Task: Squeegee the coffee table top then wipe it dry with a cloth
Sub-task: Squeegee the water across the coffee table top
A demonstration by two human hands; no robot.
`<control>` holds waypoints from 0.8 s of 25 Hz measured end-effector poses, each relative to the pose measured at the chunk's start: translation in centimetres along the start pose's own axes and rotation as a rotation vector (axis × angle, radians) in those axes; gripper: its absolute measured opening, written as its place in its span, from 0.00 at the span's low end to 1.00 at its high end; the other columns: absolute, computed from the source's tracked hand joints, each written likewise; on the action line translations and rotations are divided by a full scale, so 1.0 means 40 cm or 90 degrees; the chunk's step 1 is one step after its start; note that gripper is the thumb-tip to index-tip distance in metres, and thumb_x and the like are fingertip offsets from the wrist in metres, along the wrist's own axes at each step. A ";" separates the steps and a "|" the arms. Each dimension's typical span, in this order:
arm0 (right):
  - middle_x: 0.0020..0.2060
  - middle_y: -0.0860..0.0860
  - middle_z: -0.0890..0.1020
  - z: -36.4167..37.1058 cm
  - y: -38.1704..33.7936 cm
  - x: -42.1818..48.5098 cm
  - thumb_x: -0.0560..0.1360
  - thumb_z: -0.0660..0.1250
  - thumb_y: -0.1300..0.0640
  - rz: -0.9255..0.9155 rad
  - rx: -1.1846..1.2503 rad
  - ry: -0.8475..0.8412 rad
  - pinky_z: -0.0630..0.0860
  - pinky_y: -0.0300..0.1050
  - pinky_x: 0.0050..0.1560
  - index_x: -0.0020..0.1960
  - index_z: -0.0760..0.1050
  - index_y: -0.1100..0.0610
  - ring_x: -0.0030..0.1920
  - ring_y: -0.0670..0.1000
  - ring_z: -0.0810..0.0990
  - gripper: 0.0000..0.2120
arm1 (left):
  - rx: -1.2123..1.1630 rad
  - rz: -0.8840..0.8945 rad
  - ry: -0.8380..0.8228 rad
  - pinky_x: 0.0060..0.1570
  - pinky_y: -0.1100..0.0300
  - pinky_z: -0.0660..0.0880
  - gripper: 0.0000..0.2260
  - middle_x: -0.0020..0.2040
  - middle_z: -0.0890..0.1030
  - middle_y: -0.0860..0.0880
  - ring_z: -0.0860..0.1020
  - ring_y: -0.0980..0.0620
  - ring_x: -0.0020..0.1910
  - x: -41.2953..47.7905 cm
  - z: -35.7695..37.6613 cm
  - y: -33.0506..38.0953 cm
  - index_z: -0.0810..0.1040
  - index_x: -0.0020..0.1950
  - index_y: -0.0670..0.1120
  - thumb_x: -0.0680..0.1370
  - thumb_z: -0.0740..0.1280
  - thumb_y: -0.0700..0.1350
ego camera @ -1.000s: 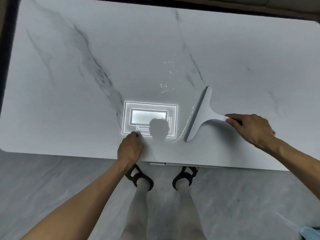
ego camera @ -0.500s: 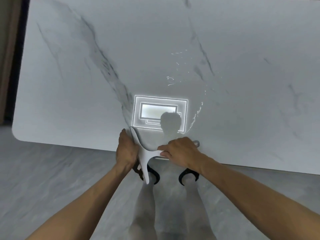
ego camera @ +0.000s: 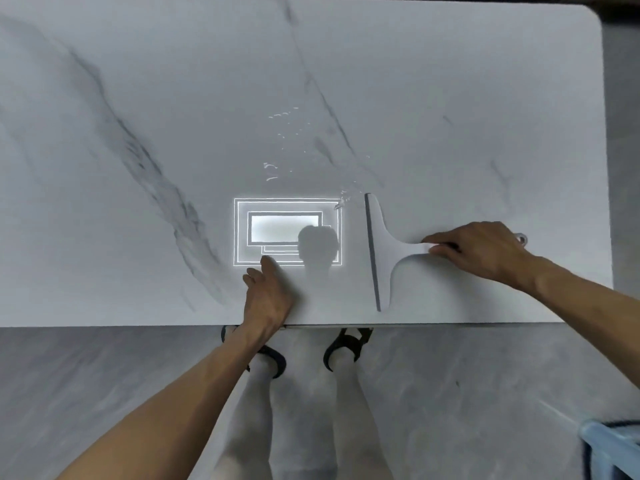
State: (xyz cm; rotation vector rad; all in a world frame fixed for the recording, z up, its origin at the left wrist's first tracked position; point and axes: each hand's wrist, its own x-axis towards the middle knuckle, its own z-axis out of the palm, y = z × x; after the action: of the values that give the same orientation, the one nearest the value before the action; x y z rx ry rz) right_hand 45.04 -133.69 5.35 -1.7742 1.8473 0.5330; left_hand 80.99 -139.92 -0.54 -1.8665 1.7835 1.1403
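A white marble-patterned coffee table top (ego camera: 450, 98) fills the upper view. A white squeegee (ego camera: 381, 251) lies on it near the front edge, right of centre, its dark blade running front to back. My right hand (ego camera: 481, 251) grips the squeegee's handle from the right. My left hand (ego camera: 268, 296) rests on the table at the front edge, fingers straight. Water droplets (ego camera: 284, 143) glisten on the surface beyond the squeegee. No cloth is in view.
A bright rectangular light reflection (ego camera: 287, 230) with the shadow of a head shows on the table centre. My legs and dark sandals (ego camera: 273, 362) stand on the grey floor below the edge. A light blue basket (ego camera: 613, 448) sits at the bottom right corner.
The squeegee was swept left to the table's front edge by my left hand, then carried back right; it now sits on the table again. My left hand stays at the edge.
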 end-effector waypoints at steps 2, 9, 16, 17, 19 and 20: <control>0.52 0.40 0.83 -0.036 0.009 -0.007 0.80 0.51 0.40 -0.016 -0.015 -0.004 0.71 0.44 0.43 0.64 0.72 0.33 0.53 0.48 0.81 0.16 | -0.013 -0.054 -0.015 0.63 0.41 0.67 0.34 0.69 0.63 0.31 0.67 0.32 0.66 0.018 -0.010 0.000 0.53 0.77 0.42 0.74 0.65 0.38; 0.55 0.47 0.83 0.062 -0.179 0.041 0.80 0.52 0.39 -0.266 0.008 -0.071 0.67 0.43 0.45 0.69 0.68 0.35 0.55 0.51 0.80 0.18 | -0.026 -0.096 -0.004 0.61 0.42 0.68 0.31 0.66 0.66 0.30 0.69 0.31 0.63 0.037 -0.002 0.035 0.56 0.74 0.40 0.74 0.66 0.38; 0.57 0.47 0.82 0.068 -0.078 0.080 0.81 0.53 0.41 -0.277 -0.023 -0.070 0.69 0.44 0.49 0.68 0.70 0.36 0.58 0.52 0.79 0.18 | -0.011 -0.130 -0.006 0.64 0.41 0.66 0.34 0.70 0.62 0.29 0.65 0.30 0.67 0.053 0.013 0.048 0.53 0.77 0.42 0.75 0.66 0.40; 0.59 0.46 0.81 0.050 -0.032 0.082 0.80 0.53 0.41 -0.252 -0.028 -0.070 0.69 0.45 0.51 0.68 0.70 0.36 0.60 0.51 0.79 0.17 | -0.005 -0.134 -0.010 0.65 0.41 0.66 0.34 0.70 0.62 0.29 0.65 0.29 0.67 0.054 0.014 0.051 0.53 0.77 0.42 0.75 0.66 0.41; 0.60 0.45 0.81 0.003 0.065 0.085 0.80 0.53 0.40 -0.183 -0.041 -0.060 0.70 0.45 0.54 0.66 0.70 0.34 0.61 0.51 0.78 0.17 | 0.007 -0.135 -0.013 0.64 0.42 0.66 0.34 0.69 0.62 0.29 0.65 0.29 0.66 0.054 0.015 0.055 0.53 0.76 0.41 0.75 0.67 0.41; 0.60 0.44 0.81 -0.025 0.113 0.085 0.80 0.53 0.40 -0.144 -0.048 -0.051 0.70 0.46 0.54 0.66 0.71 0.34 0.61 0.51 0.78 0.16 | 0.011 -0.134 -0.011 0.63 0.42 0.67 0.33 0.68 0.64 0.29 0.66 0.29 0.66 0.051 0.015 0.055 0.54 0.76 0.41 0.75 0.67 0.41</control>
State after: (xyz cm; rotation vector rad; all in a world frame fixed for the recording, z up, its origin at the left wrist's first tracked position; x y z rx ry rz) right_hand 40.43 -136.69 3.72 -1.9512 1.5663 0.5827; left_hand 78.51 -141.28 -1.76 -1.9732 1.5390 1.0567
